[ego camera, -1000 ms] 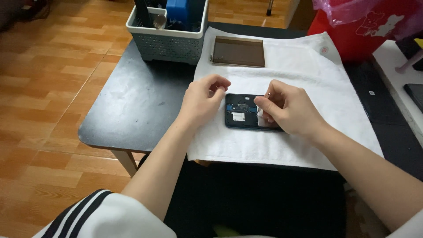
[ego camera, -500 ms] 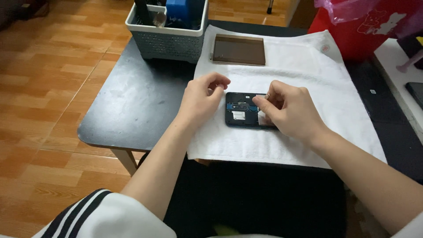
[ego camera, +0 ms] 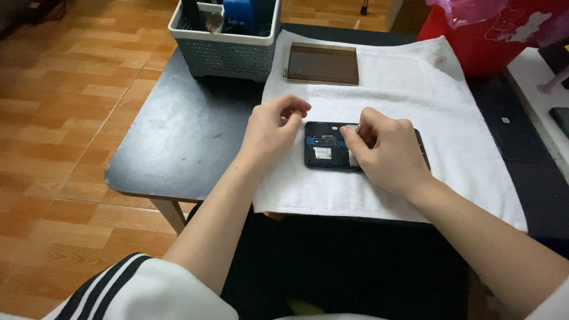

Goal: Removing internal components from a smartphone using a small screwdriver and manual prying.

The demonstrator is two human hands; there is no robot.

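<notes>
A dark phone with its back removed (ego camera: 325, 147) lies on a white towel (ego camera: 450, 106), its blue inner parts showing. My right hand (ego camera: 388, 153) covers the phone's right half. Its thumb and forefinger are pinched on a small pale part at the phone's upper edge. My left hand (ego camera: 274, 127) hovers just left of the phone with fingers curled and thumb meeting forefinger; I see nothing between them. A brown rectangular panel (ego camera: 323, 64) lies on the towel behind the phone.
The towel covers the right part of a black low table (ego camera: 178, 136). A grey basket (ego camera: 228, 47) with tools and a blue item stands at the back. A red bag (ego camera: 492, 35) is at the back right. Orange wooden floor lies to the left.
Hardly anything has changed. Both hands stay at the phone, and my right fingertips have shifted slightly toward its upper edge.
</notes>
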